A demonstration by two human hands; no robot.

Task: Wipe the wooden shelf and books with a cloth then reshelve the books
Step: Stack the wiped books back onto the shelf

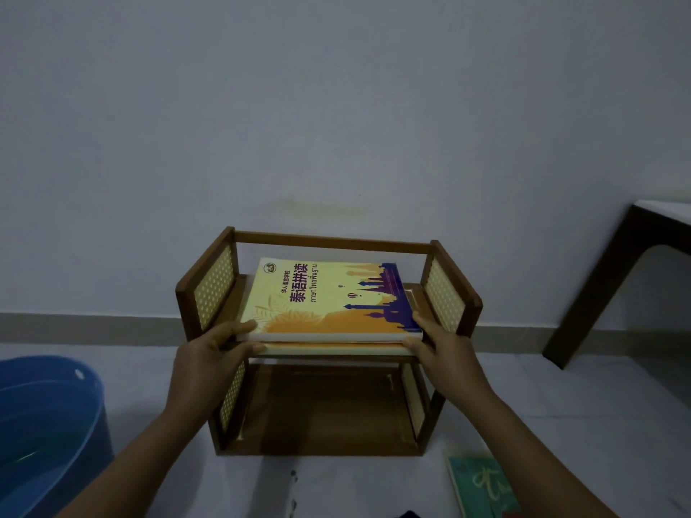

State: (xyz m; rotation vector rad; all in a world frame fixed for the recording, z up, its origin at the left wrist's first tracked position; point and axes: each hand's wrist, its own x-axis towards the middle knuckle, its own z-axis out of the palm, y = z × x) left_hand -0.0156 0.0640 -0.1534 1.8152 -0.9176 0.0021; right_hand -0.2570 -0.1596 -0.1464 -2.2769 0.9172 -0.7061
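So both hands are on the near edge of a small stack of books: the left hand (pixel 209 353) has its thumb on top of the yellow book (pixel 329 299) and its fingers curled under the stack's left corner, and the right hand (pixel 441 349) does the same at the right corner, fingertips on the purple skyline part of the cover. Under the yellow one there's at least one more book (pixel 336 348), pale-edged; hard to say how many, since only the edges show. The stack lies flat on the top tier of the wooden shelf (pixel 329 241), between the two woven side panels, with its near edge sticking out a bit toward the hands. Below the hands, the shelf's lower tier shows bare dark wood. Down and to the right of the right hand, a teal book (pixel 482 484) lies on the floor, partly cut off. Well left of the left hand sits a blue bucket (pixel 48 416), and far out to the right there's a dark table leg (pixel 605 293) against the wall.
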